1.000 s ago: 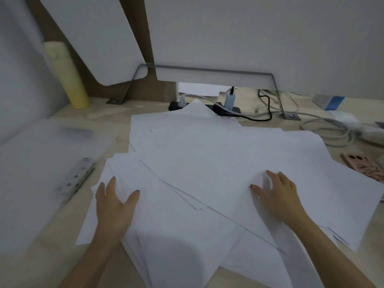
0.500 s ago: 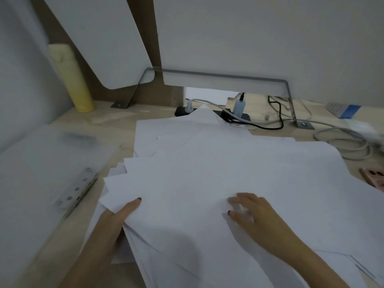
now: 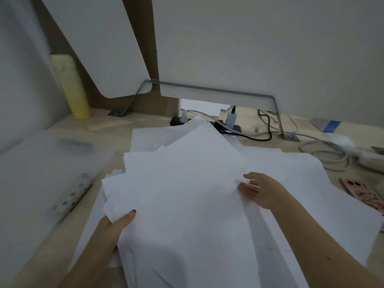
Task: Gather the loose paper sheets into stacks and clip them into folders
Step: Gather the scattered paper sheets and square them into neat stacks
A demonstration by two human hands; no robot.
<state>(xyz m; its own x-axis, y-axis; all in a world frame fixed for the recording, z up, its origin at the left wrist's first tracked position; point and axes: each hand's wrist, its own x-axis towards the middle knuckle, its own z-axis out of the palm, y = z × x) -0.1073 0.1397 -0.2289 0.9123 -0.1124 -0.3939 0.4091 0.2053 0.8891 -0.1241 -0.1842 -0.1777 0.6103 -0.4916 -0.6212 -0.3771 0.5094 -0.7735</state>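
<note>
The left hand [image 3: 112, 227], lower left of centre, grips the near-left corner of a thick bundle of paper sheets [image 3: 187, 183]. Its thumb lies flat on top of the corner and its fingers are hidden beneath it. The right hand [image 3: 264, 190], right of centre, has its fingers stretched nearly straight and slightly spread. Their tips meet the bundle's right edge, and whether any of them slip under it cannot be told.

The sheets are blank white and fanned at odd angles. They cover the middle of the table [image 3: 108, 129], and more lie flat under the right forearm. At the left of the frame a translucent folder [image 3: 41, 173] lies open on the table, and its metal clip strip [image 3: 69, 195] is just beside the paper's left edge.

A yellow bottle [image 3: 70, 86] stands in the upper left. A black power strip [image 3: 207, 123] with plugs sits just behind the pile. A pink phone case [image 3: 361, 192] lies at the right edge. Any print on the blue-and-white packet [image 3: 326, 123] in the upper right is too small to read.
</note>
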